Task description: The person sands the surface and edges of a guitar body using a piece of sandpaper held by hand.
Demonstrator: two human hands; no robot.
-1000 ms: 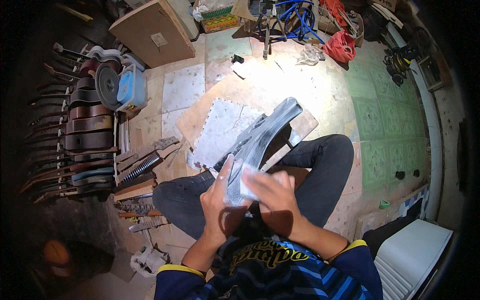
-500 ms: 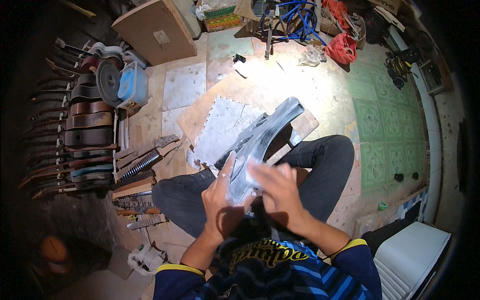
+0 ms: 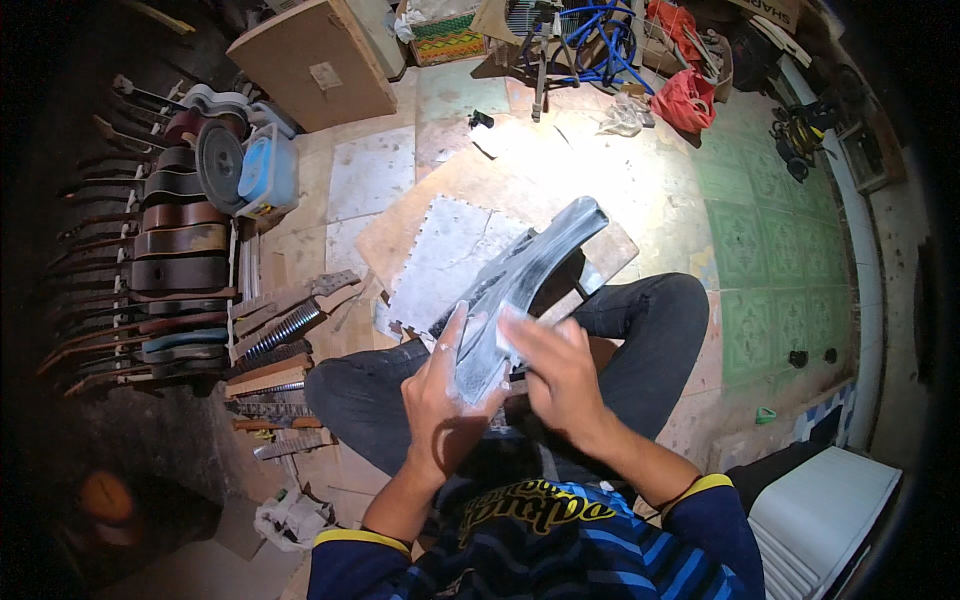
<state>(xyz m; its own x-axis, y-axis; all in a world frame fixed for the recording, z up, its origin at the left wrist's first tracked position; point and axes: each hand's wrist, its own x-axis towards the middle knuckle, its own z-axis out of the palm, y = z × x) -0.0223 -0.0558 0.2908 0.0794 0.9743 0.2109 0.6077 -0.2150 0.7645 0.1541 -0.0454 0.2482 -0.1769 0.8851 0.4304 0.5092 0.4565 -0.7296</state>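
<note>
A dark guitar body (image 3: 536, 256), coated in whitish dust, stands tilted on edge between my legs, its curved side facing up. My left hand (image 3: 436, 388) grips its near end, thumb and fingers on either side of the edge. Against the dusty side my right hand (image 3: 562, 378) presses a small pale pad (image 3: 506, 342), perhaps folded sandpaper, mostly hidden under the fingers. White dust covers the fingertips of both hands. Beneath the body lies a grey foam mat (image 3: 425, 258) with a jagged edge.
Several guitars (image 3: 180, 245) hang in a row at the left, beside a clear plastic tub (image 3: 272, 180). Guitar necks (image 3: 290, 335) lie by my left knee. A wooden panel (image 3: 310, 65), a red bag (image 3: 685, 100) and blue tubing (image 3: 605, 45) stand far off. A white ridged container (image 3: 825, 510) sits near right.
My right hand has shifted slightly down along the guitar body's side with the pad and looks sharper now. My left hand and the body have stayed nearly in place.
</note>
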